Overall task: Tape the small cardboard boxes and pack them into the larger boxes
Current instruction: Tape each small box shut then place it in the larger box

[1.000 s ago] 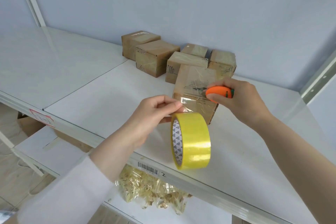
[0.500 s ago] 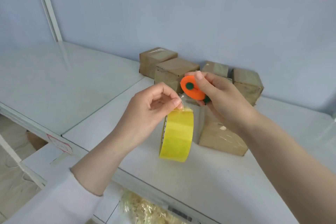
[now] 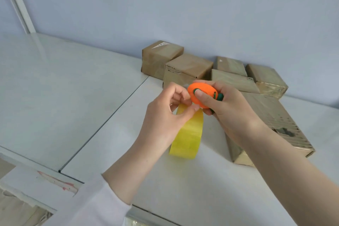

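Between your fingertips, both hands meet above the shelf. Left hand: thumb and forefinger are pinched tight at the top edge of the tape roll, with the other fingers curled in beside them and no real gap. Exactly what sits inside the pinch is too small to tell. The roll is yellow, glossy and translucent, a wide band seen nearly edge-on, hanging just below that pinch. Cannot tell if its bottom touches the shelf.

Right hand: your fingers wrap round a cutter, thumb laid flat on its top face by a green slider. The cutter is orange smooth plastic, egg-shaped, with a green nub at the palm end. Its nose touches your left fingertips.

Your left wrist is bent back, the back of the hand toward you, the forearm rising from bottom left out of a white sleeve. Your right forearm is bare and comes in from bottom right, with the back of the hand up.

Just beyond and under your right hand lies a long box, brown cardboard wrapped in shiny wrinkled tape, flat on the shelf. Past your fingertips, against the pale blue wall, is a cluster of small boxes: five of them, brown cardboard, squarish, some touching. The shelf is white, smooth and slightly reflective, with a dark seam running left of your left hand.
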A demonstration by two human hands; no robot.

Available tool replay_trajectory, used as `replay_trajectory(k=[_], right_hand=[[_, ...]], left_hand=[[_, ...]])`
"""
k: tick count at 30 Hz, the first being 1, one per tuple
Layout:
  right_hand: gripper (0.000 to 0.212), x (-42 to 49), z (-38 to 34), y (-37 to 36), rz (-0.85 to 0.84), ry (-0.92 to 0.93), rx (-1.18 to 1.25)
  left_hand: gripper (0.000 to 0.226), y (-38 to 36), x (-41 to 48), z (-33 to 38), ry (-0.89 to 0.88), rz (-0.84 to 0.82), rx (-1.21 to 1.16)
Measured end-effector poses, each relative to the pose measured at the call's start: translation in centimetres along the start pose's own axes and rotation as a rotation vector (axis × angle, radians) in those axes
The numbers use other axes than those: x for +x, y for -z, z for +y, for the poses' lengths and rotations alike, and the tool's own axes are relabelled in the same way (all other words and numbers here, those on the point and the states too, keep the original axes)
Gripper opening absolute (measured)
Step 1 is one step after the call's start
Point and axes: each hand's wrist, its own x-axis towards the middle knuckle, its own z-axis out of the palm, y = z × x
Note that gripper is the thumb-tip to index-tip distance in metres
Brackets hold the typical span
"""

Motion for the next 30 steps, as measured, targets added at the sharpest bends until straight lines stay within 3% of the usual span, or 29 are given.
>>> replay_trajectory(k=[4,7,9,14,16,19,22,26,30], right_hand=[[0.013,1.1,0.1,0.2,0.034,-0.097,0.055],[0.006,1.7,-0.1,0.5,0.054,-0.166,0.051],[0.012,2.3,0.1,0.7,0.064,-0.149,-0.076],[0.028,3.6,-0.4,5.9,0.213,0.134,-0.802],[0.028,3.3,0.1,9.9,0.189,0.106,-0.953],[0.030,1.7,1.6,14.3,0.004,-0.021,-1.033],[0.037,-0.1,2.4,16.1,-0.050,-0.044,-1.079],[0.041,-5.6,1.6,19.0,0.049,-0.105,-1.221],[0.050,-10.4,-0.2,21.1,-0.117,-0.178,-1.317]], left_hand=[[0.035,-0.1,0.7,-0.3,0.036,-0.034,0.057],[0.096,0.1,1.5,-0.2,0.114,-0.039,0.010],[0.109,0.1,1.8,0.0,0.106,-0.028,0.081],[0.052,-1.1,2.2,2.1,-0.264,0.034,0.559],[0.046,-2.5,1.7,3.2,-0.425,-0.078,0.548],[0.050,-6.5,-0.3,4.6,-0.567,-0.377,0.606],[0.054,-9.3,-1.7,4.4,-0.514,-0.573,0.696],[0.037,-9.3,-1.3,3.4,-0.360,-0.655,0.425],[0.031,-11.2,-0.6,4.1,-0.349,-0.712,0.444]])
